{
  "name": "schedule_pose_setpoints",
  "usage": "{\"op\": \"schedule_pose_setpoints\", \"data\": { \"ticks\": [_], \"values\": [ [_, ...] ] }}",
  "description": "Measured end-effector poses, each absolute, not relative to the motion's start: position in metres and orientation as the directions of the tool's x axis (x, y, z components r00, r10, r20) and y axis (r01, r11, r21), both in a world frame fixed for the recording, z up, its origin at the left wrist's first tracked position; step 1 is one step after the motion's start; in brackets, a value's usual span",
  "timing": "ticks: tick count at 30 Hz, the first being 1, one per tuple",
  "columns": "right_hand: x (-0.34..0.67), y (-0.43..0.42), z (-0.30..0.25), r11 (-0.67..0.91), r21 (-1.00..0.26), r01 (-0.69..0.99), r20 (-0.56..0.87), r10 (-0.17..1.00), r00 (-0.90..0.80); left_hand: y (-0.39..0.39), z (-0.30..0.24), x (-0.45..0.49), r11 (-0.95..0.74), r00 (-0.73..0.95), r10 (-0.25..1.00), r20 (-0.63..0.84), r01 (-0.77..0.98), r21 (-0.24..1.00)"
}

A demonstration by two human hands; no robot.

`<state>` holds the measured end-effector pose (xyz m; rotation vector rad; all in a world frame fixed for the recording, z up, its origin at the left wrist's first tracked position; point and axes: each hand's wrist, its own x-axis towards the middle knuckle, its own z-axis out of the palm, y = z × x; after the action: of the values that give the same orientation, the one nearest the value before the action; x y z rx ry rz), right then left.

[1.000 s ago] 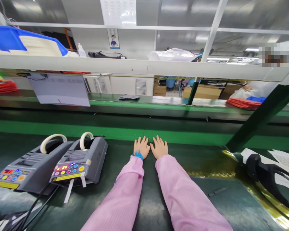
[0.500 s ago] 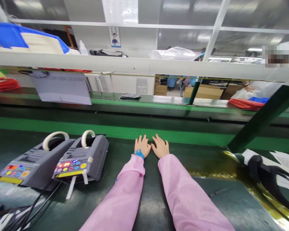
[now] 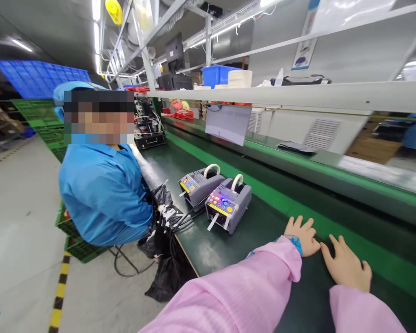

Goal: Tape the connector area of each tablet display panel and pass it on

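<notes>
My left hand (image 3: 302, 235) lies flat on the dark green workbench (image 3: 263, 252), fingers spread and holding nothing. A blue band (image 3: 294, 244) circles its wrist. Close beside it, my right hand (image 3: 346, 263) rests palm down with its fingers apart, also without anything in it. To the left of both hands stand two grey tape dispensers. The nearer tape dispenser (image 3: 229, 203) shows lit buttons, a white tape roll on top and short tape strips hanging at its front. The farther tape dispenser (image 3: 199, 185) is turned the same way.
A co-worker in blue (image 3: 104, 194) sits at the bench's left side. Black bags (image 3: 169, 277) with tape scraps hang at the bench edge. A white shelf (image 3: 280, 95) runs above, carrying a blue bin (image 3: 220, 76). A white panel (image 3: 227, 122) hangs below it. Green crates (image 3: 38, 122) stand behind.
The view has swung left, bringing the seated co-worker, the floor and the crates into sight. My hands appear farther right in the picture, still spread on the bench.
</notes>
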<state>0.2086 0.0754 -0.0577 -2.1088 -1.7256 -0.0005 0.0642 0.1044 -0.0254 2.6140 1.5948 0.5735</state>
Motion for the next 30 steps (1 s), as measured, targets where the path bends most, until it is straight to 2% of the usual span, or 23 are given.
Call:
{"op": "schedule_pose_setpoints", "data": {
  "ticks": [5,10,12,15,21,30],
  "values": [
    [0.203,0.073,-0.048,-0.152,-0.303,0.941,0.249,0.94,0.232,0.105,-0.018,0.062,-0.48,0.42,0.862,0.285,0.857,0.189],
    [0.186,0.063,-0.013,-0.143,-0.247,0.958,0.287,0.934,0.213,0.103,0.003,0.055,-0.506,0.455,0.841,0.294,0.853,0.129],
    [0.179,0.061,0.003,-0.107,-0.244,0.964,0.249,0.954,0.169,0.105,0.011,0.054,-0.518,0.472,0.832,0.291,0.848,0.107],
    [0.176,0.067,0.018,-0.151,-0.246,0.957,0.22,0.953,0.207,0.114,0.02,0.054,-0.535,0.495,0.824,0.277,0.84,0.088],
    [0.185,0.085,0.024,-0.199,-0.331,0.922,0.189,0.944,0.271,0.139,0.026,0.062,-0.54,0.513,0.827,0.228,0.839,0.07],
    [0.193,0.095,0.026,-0.189,-0.441,0.877,0.2,0.932,0.302,0.157,0.026,0.07,-0.516,0.497,0.848,0.182,0.853,0.08]
  ]
}}
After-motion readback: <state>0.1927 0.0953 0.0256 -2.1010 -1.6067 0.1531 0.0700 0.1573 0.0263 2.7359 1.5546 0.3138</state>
